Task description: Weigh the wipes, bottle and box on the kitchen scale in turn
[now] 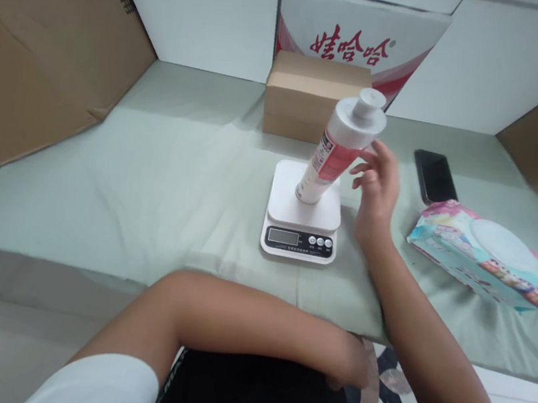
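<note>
A white kitchen scale (303, 215) with a dark display panel sits near the table's front edge. Standing on its platform is a tall white bottle (337, 158) with a pink-red label and a silver-grey cap. My right hand (376, 190) is just right of the bottle, its fingers apart and slightly bent. The fingertips come close to the label; whether they touch it I cannot tell. My left arm crosses low in front of the table, and my left hand (350, 365) rests by my lap, blurred, its fingers turned down and mostly hidden.
Behind the scale lies a brown cardboard box (291, 100) before a white carton (357, 33) with red lettering. To the right are a black phone (435, 177) and a pack of wipes (483, 257). A large cardboard piece (42, 60) stands at left.
</note>
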A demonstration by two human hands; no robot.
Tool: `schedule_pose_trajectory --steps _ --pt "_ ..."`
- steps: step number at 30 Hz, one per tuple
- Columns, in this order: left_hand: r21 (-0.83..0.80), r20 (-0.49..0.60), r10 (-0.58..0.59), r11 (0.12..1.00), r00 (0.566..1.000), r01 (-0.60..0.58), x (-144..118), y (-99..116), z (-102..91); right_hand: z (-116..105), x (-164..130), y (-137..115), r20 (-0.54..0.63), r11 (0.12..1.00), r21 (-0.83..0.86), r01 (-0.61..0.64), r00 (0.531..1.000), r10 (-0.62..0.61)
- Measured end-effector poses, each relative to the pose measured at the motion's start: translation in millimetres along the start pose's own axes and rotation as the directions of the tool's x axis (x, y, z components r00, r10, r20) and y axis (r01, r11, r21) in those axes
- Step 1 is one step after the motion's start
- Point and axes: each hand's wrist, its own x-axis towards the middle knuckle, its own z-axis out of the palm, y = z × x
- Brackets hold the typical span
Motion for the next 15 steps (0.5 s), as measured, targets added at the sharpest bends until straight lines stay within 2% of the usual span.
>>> schedule_pose_trajectory --steps 3,8,10,13,15 --pt "-0.043 0.028 -0.027 0.999 0.999 0.028 -3 1 -4.1 -14 7 15 -0.194 0.992 0.095 -0.081 0.976 0.098" --pt "-0.081 0.019 -0.070 0.994 0.997 0.071 -3 2 -4.0 -24 15 27 -0.348 0.967 0.215 -0.136 0.915 0.206" --pt "-0.085 0.003 -0.090 0.992 0.996 0.090 -3 2 -3.5 -24 16 27 -0.376 0.972 0.206 -0.114 0.908 0.186" --pt "-0.077 -0.067 -0.153 0.986 0.986 0.148 -4 1 -3.0 -24 14 28 -0.353 0.988 0.142 -0.061 0.929 0.108" --pt "-0.049 -0.204 -0.281 0.960 0.938 0.277 -4 0 -3.7 -23 12 27 -0.332 0.996 0.088 -0.030 0.942 0.057"
